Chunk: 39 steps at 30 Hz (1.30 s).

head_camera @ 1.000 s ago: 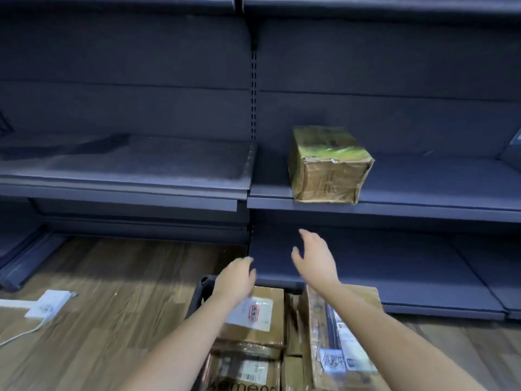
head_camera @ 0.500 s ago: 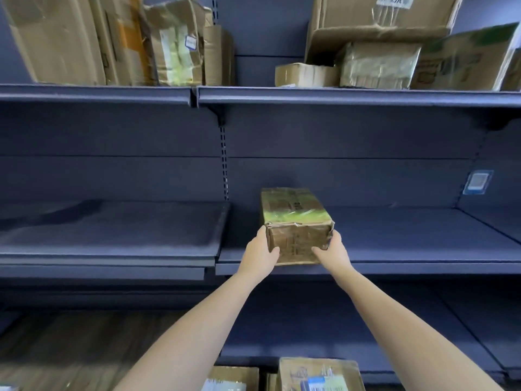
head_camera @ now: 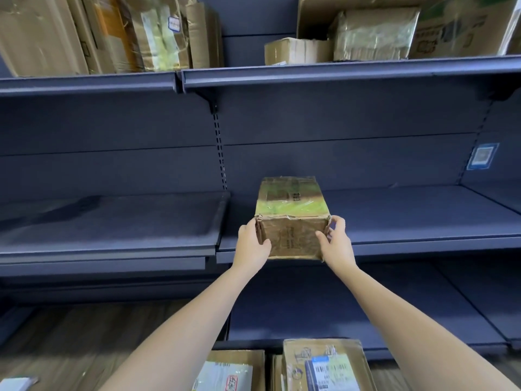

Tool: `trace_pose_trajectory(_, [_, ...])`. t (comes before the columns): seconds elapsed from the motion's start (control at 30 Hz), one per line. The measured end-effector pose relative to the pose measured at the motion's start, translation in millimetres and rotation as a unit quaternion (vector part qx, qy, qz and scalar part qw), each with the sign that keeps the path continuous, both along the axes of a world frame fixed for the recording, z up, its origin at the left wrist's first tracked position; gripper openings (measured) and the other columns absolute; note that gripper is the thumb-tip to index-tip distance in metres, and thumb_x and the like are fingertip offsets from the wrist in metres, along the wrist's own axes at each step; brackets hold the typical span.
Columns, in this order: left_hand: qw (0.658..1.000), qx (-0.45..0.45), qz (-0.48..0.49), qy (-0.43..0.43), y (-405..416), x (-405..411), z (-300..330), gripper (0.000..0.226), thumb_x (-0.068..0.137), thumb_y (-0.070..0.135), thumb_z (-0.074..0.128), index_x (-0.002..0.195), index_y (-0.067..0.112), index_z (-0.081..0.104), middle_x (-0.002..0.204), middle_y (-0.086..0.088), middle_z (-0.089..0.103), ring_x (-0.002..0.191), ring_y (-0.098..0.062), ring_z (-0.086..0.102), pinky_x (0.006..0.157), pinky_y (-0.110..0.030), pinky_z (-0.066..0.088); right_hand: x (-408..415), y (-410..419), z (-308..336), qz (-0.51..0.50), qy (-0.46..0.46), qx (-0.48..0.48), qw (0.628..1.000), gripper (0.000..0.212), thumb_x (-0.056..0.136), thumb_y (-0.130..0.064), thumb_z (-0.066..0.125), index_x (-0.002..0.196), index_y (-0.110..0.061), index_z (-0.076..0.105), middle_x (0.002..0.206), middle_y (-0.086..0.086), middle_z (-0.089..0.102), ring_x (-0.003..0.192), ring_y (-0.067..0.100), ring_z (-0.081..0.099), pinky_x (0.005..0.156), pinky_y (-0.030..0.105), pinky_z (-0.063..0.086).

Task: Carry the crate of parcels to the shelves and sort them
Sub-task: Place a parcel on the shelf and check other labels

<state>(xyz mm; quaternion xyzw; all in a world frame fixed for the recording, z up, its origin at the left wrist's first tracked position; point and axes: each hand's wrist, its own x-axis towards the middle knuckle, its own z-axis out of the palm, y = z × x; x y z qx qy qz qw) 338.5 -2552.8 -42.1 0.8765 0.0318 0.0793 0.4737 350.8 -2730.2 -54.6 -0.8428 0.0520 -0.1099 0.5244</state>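
A worn cardboard parcel (head_camera: pixel 291 210) wrapped in clear tape with a green band sits at the front edge of the middle shelf (head_camera: pixel 408 221). My left hand (head_camera: pixel 251 244) grips its left front corner, thumb on the front face. My right hand (head_camera: pixel 335 242) grips the right front corner, fingers curled round the side. Below, at the bottom edge, more parcels (head_camera: pixel 324 365) with printed labels lie close together; the crate that holds them is hidden.
The top shelf (head_camera: pixel 338 73) carries several cardboard boxes, upright ones at left (head_camera: pixel 112 32) and stacked ones at right (head_camera: pixel 375 32). The left middle shelf (head_camera: pixel 112 221) and the bottom shelf (head_camera: pixel 338 306) are bare. A blue tag (head_camera: pixel 482 156) sticks to the back panel. Wooden floor lies lower left.
My hands rose from above the crate to the parcel on the middle shelf and took hold of its front corners. The parcel now lies straighter on the shelf. The view tilted upward.
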Motion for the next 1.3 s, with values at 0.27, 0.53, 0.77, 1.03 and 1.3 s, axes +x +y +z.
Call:
trace_pose_trajectory(0.27, [0.999, -0.018, 0.020, -0.022, 11.9, -30.3, 1.1, 0.050, 0.093, 0.006, 0.050, 0.142, 0.012, 0.039, 0.135, -0.007, 0.046, 0.113, -0.020, 0.052, 0.088, -0.023, 0.037, -25.3, 3.5, -4.7, 0.029, -0.028, -0.013, 0.999, 0.047, 0.098, -0.019, 0.044, 0.142, -0.034, 0.037, 0.105, 0.003, 0.067, 0.085, 0.022, 0.061, 0.068, 0.025, 0.046])
trace_pose_trajectory(0.53, [0.991, -0.020, -0.003, -0.134, 28.3, -90.6, 26.7, 0.049, 0.095, -0.006, 0.039, 0.141, 0.012, 0.044, 0.138, -0.001, 0.046, 0.127, -0.015, 0.048, 0.108, -0.024, 0.036, -74.0, 12.5, 30.9, 0.027, 0.000, 0.151, 0.988, 0.026, 0.100, -0.026, 0.038, 0.100, -0.038, 0.061, 0.117, 0.019, 0.062, 0.104, 0.042, 0.059, 0.077, 0.040, 0.052])
trace_pose_trajectory(0.77, [0.988, 0.033, -0.114, -0.095, 42.9, -166.5, 58.7, 0.090, 0.078, 0.048, 0.070, 0.151, 0.026, 0.022, 0.156, 0.010, 0.026, 0.142, -0.007, 0.027, 0.117, -0.032, 0.028, -121.2, 8.8, 58.5, -0.018, 0.026, 0.276, 0.961, 0.027, 0.100, -0.021, 0.040, 0.107, -0.024, 0.066, 0.102, 0.001, 0.068, 0.085, 0.016, 0.067, 0.078, 0.036, 0.058])
trace_pose_trajectory(1.03, [0.968, 0.135, -0.004, -0.213, 72.6, -232.4, 72.3, 0.033, 0.098, 0.012, 0.048, 0.129, 0.014, 0.060, 0.130, -0.002, 0.062, 0.123, -0.018, 0.054, 0.095, -0.017, 0.036, -185.5, 6.4, 78.9, -0.014, 0.192, 0.307, 0.932, 0.019, 0.099, -0.016, 0.041, 0.086, -0.011, 0.054, 0.069, 0.004, 0.054, 0.046, 0.016, 0.050, 0.037, 0.018, 0.046])
trace_pose_trajectory(1.3, [0.973, 0.107, 0.042, -0.201, 79.4, -252.9, 100.9, 0.019, 0.099, 0.022, 0.046, 0.103, 0.015, 0.064, 0.091, 0.003, 0.068, 0.086, -0.020, 0.061, 0.074, -0.035, 0.047, -226.6, 18.1, 99.2, 0.038, 0.212, 0.321, 0.922, 0.020, 0.100, -0.021, 0.044, 0.092, -0.008, 0.057, 0.047, 0.006, 0.065, 0.035, 0.016, 0.062, 0.034, 0.027, 0.051])
